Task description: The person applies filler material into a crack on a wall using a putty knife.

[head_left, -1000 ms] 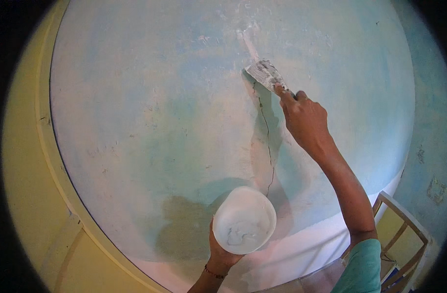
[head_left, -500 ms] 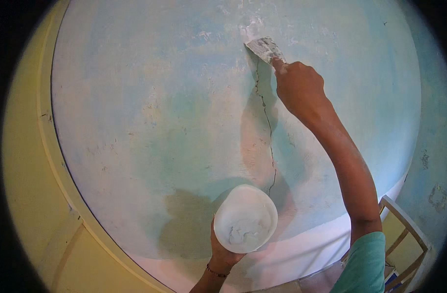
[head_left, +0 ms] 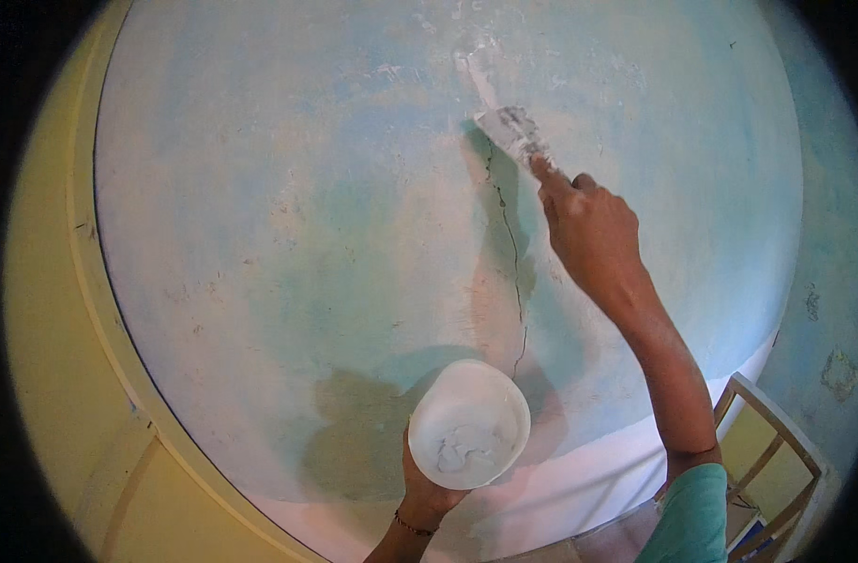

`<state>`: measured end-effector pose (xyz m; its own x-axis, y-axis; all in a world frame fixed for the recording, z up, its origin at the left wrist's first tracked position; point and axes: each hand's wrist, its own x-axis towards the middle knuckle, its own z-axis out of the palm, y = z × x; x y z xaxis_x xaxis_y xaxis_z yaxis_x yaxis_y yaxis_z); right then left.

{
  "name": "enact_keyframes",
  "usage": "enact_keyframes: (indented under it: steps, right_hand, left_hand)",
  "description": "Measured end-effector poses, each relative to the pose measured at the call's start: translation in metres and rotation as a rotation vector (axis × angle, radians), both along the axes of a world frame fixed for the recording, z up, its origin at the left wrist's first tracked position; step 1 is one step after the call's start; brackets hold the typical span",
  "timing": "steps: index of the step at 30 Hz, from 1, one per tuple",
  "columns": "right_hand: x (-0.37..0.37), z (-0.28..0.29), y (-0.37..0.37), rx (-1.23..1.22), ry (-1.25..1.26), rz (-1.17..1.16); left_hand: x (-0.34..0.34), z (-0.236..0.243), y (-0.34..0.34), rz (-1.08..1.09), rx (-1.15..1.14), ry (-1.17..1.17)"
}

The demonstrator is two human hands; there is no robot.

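My right hand (head_left: 593, 225) is closed round the handle of a putty knife (head_left: 513, 133), its blade smeared with grey and white filler. The blade's edge touches the blue-green wall (head_left: 354, 235) at the upper end of a long, jagged crack (head_left: 513, 239). Just above the blade, a strip of white filler (head_left: 481, 77) covers the line of the crack. Lower down, my left hand (head_left: 429, 483) grips a white plastic bowl (head_left: 471, 375) from below and its left side. White paste (head_left: 466, 446) lies inside the bowl, which is tilted toward me.
A yellow wall (head_left: 53, 310) with a raised trim strip runs down the left. At the lower right stands a wooden frame with slats (head_left: 776, 422). Behind it is another blue wall (head_left: 832, 281) with worn patches. Tiled floor (head_left: 616, 540) shows at the bottom.
My right hand has drawn the putty knife down along the crack, leaving a white filler strip above the blade. The bowl in my left hand has barely moved.
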<state>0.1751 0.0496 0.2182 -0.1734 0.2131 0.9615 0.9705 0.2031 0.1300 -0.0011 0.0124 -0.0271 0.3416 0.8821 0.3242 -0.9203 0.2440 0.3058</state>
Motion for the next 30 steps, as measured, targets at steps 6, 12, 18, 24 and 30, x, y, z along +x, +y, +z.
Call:
enact_keyframes:
  steps: [6, 12, 18, 24, 30]
  right_hand:
    - [-0.006, 0.040, 0.008, 0.074, -0.048, -0.045]
    - [-0.017, 0.060, -0.007, -0.108, -0.112, -0.111]
    - [-0.008, 0.031, -0.017, -0.250, -0.127, -0.004]
    - [-0.003, 0.017, -0.031, -0.282, -0.127, -0.012]
    - [-0.007, 0.047, -0.024, -0.130, -0.098, -0.040]
  left_hand:
    - [-0.004, 0.003, 0.001, -0.060, -0.040, -0.113]
    - [-0.003, -0.002, 0.009, 0.129, -0.027, 0.123]
    - [0.003, -0.009, 0.012, 0.257, 0.071, 0.329]
    - [0.006, 0.005, -0.004, 0.125, 0.238, 0.161]
    - [0.006, 0.004, -0.004, -0.103, -0.006, -0.060]
